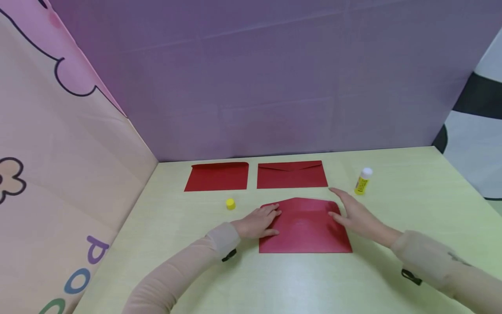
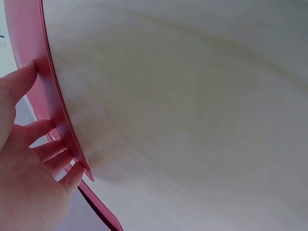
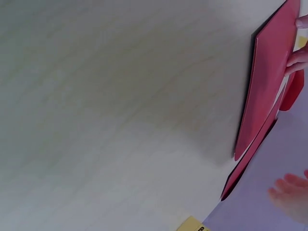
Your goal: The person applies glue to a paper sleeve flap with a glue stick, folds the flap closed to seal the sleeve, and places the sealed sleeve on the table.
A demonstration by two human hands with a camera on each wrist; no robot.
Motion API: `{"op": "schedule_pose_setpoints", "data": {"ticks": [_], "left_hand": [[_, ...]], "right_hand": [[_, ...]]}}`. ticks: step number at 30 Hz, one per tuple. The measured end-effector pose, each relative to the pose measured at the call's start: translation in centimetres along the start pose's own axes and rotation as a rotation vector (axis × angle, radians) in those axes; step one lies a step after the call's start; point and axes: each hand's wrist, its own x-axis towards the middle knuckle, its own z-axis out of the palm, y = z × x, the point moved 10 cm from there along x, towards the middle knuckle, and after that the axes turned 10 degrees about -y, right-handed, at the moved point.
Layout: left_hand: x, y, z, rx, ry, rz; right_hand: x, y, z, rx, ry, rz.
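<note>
A large red envelope point(image 1: 303, 229) lies in front of me, its pointed flap point(image 1: 300, 204) spread out on the far side. My left hand point(image 1: 259, 221) rests on the envelope's left side with the fingers spread; in the left wrist view its fingertips point(image 2: 72, 175) touch the red paper point(image 2: 41, 62). Over the envelope's right edge is my right hand point(image 1: 357, 218), thumb close over the paper and index finger stretched forward. The right wrist view shows that hand point(image 3: 294, 196) blurred at the edge, apart from the envelope point(image 3: 267, 82). Neither hand holds anything.
Behind lie two more red envelopes, one at the left point(image 1: 217, 178) and one with its flap folded down point(image 1: 292, 176). A yellow cap point(image 1: 230, 203) sits left of my left hand. A yellow glue stick with a white end point(image 1: 362, 181) stands at the back right. A purple wall point(image 1: 266, 87) borders the table.
</note>
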Motion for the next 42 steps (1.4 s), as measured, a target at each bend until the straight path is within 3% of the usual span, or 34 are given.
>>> {"op": "schedule_pose_setpoints", "data": {"ticks": [8, 15, 19, 25, 30, 35, 42], "left_hand": [[0.1, -0.1, -0.1, -0.011, 0.005, -0.004], [0.1, 0.0, -0.5, -0.027, 0.031, -0.005], [0.0, 0.0, -0.9, -0.052, 0.051, -0.007], [-0.2, -0.1, -1.8, -0.084, 0.116, -0.012], [-0.1, -0.9, -2.0, -0.134, 0.163, -0.075], [-0.1, -1.4, -2.2, -0.175, 0.182, -0.131], [-0.4, -0.7, -2.9, -0.120, 0.256, -0.101]], "right_hand": [[0.9, 1.3, 3.1, -0.007, -0.205, 0.047], [1.5, 1.4, 3.9, -0.040, -0.251, -0.005], [1.7, 1.8, 4.2, -0.019, -0.272, 0.007], [2.0, 1.8, 4.3, 0.018, -0.278, -0.015], [2.2, 1.7, 4.2, 0.033, -0.283, -0.026], [2.4, 1.4, 3.9, -0.038, -0.261, -0.042], [2.0, 0.2, 3.3, -0.130, -0.194, -0.082]]}}
